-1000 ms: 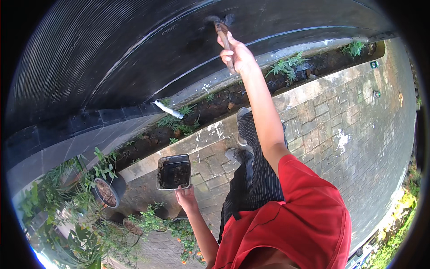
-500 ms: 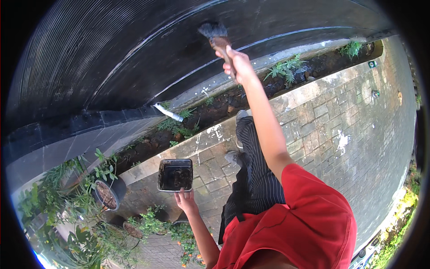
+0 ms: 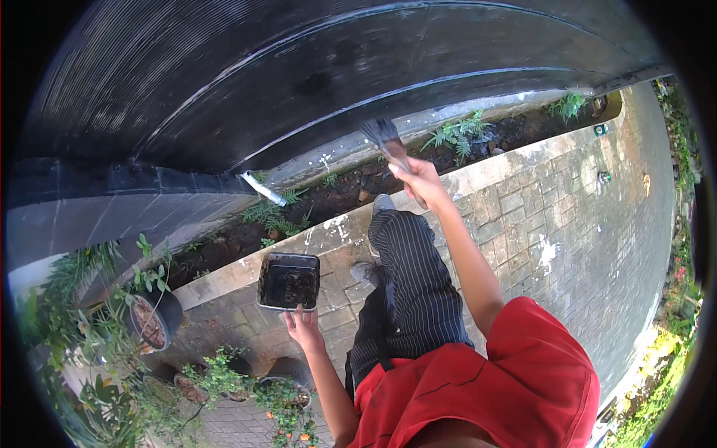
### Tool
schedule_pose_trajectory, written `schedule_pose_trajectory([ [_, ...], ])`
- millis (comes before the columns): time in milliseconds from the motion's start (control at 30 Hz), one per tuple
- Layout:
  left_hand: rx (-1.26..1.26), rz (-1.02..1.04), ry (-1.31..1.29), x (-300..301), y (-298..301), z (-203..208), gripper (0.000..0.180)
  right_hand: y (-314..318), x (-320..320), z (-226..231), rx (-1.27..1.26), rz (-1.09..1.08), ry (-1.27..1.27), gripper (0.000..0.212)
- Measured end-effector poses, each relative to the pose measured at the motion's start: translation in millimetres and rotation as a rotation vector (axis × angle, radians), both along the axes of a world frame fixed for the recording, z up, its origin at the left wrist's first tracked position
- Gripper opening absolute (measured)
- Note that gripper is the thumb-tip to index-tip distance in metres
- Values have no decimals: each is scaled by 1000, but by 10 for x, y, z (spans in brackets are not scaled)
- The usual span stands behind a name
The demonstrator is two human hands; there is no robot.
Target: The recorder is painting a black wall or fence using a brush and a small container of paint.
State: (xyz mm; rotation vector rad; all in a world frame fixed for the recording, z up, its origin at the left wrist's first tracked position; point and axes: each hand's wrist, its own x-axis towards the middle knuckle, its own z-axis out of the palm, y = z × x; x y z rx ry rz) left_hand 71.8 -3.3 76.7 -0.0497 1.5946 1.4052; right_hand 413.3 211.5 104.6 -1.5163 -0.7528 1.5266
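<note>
In my right hand [image 3: 420, 181] is a wide paintbrush [image 3: 393, 143], gripped by its wooden handle. Its dark bristles point up and left, over the pale base of the black wall [image 3: 321, 82], seemingly apart from the painted surface. My left hand [image 3: 303, 324] grips a square black container [image 3: 288, 281] by its near rim, with the thumb over the edge. Dark, wet-looking residue coats the container's inside. The left fingers are partly hidden beneath it.
A soil strip [image 3: 351, 190] with ferns runs along the wall's foot, edged by a pale kerb [image 3: 328, 235]. A white pipe [image 3: 263, 190] sticks out of the wall. Potted plants [image 3: 153, 321] crowd the lower left. Paint-splashed brick paving [image 3: 553, 201] extends right.
My right hand has drawn the paintbrush down and toward me, away from the black wall. The container stays in my left hand, at nearly the same place.
</note>
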Motion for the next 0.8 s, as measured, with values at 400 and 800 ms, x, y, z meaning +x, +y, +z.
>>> schedule_pose_trajectory([
  [400, 108, -41, -7, 149, -102, 36, 63, -1507, 177, -398, -209, -211, -49, 19],
  [800, 178, -24, -11, 669, -80, 2, 54, -1763, 330, 38, -186, -195, -487, 18],
])
